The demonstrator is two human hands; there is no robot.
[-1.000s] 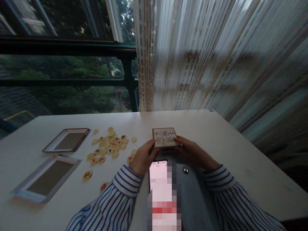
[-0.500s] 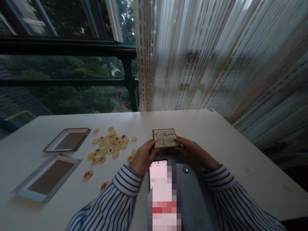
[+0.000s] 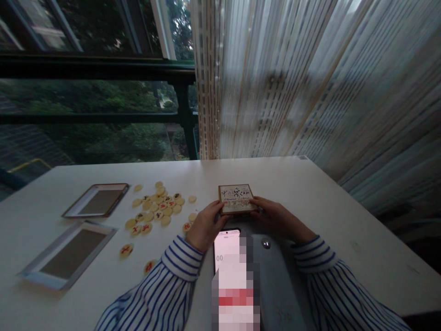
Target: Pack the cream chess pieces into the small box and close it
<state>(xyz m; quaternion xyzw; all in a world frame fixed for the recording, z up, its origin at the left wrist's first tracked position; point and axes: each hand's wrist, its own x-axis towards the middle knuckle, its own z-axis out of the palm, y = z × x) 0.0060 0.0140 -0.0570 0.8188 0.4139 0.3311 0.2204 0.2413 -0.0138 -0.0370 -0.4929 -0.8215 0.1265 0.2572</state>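
Observation:
A small flat box (image 3: 236, 195) printed with "Chinese Chess" and large dark characters is held between my two hands, above the near middle of the table. My left hand (image 3: 206, 224) is closed on its left edge, thumb toward the near side. On the opposite edge, my right hand (image 3: 277, 218) grips with its fingers along the side and near corner. To the left lies a loose cluster of round Chinese chess pieces (image 3: 164, 206), some showing red or black characters and others blank side up. A single piece (image 3: 126, 250) with a red character sits nearer to me.
Two shallow open box trays lie at the left: a brown-rimmed one (image 3: 119, 202) behind and a pale one (image 3: 65, 281) in front. A lit phone (image 3: 227, 257) is below my hands, beside a grey object (image 3: 279, 276) with a round silver button. Beyond the white table (image 3: 310, 197) hang string curtains (image 3: 262, 92).

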